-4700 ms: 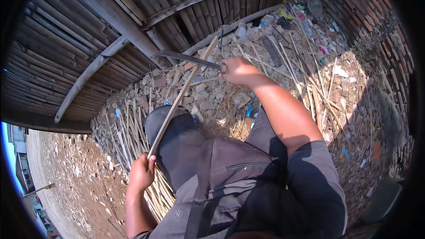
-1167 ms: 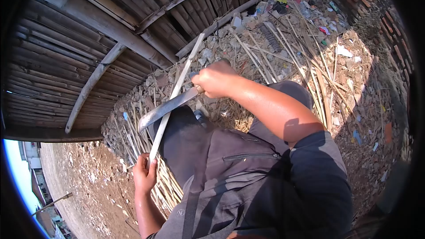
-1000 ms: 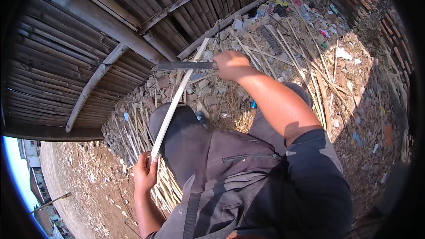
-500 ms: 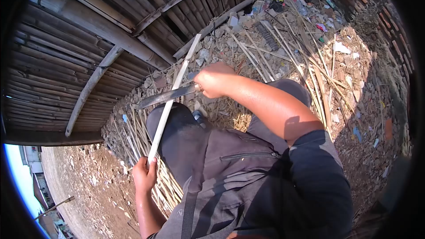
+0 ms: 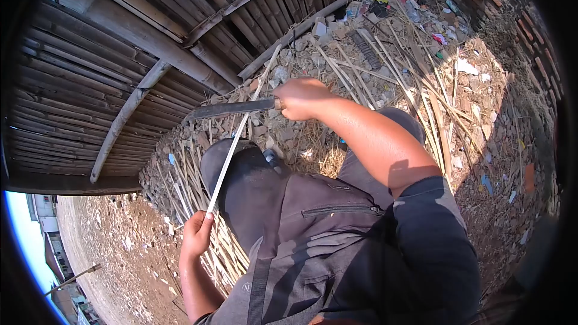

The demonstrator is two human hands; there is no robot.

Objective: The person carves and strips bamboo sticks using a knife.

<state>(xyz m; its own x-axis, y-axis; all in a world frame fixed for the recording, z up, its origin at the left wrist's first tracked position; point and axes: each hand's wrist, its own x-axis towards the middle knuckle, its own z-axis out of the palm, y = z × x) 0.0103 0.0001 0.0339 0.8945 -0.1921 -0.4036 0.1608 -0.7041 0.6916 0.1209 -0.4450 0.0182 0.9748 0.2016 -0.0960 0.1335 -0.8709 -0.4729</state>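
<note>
My left hand point(image 5: 195, 233), at the lower left of the frame, grips the lower end of a pale strip point(image 5: 226, 168), the thumb laid along it and the fingers curled around. The strip runs obliquely from that hand to the upper centre of the frame, passing over my bent knee point(image 5: 241, 174) in this view; whether it touches the knee I cannot tell.

My right hand point(image 5: 301, 99), just above the centre of the frame, is clenched around the handle of a long knife point(image 5: 232, 109). The blade points to the left side of the frame, nearly level, and crosses the strip at its upper part — contact between edge and strip cannot be confirmed from this angle.

A dark bag point(image 5: 325, 201) with a zip lies across my front, below the centre of the frame. A bundle of loose strips point(image 5: 226, 259) lies beside my leg at the lower left. More long pieces point(image 5: 433, 120) lie scattered on the rubble point(image 5: 295, 60) at right of centre. A bamboo wall point(image 5: 78, 84) fills the upper left of the frame; a brick wall point(image 5: 536, 42) stands at the upper right. Coloured litter point(image 5: 379, 9) lies near the top — between the two walls.
</note>
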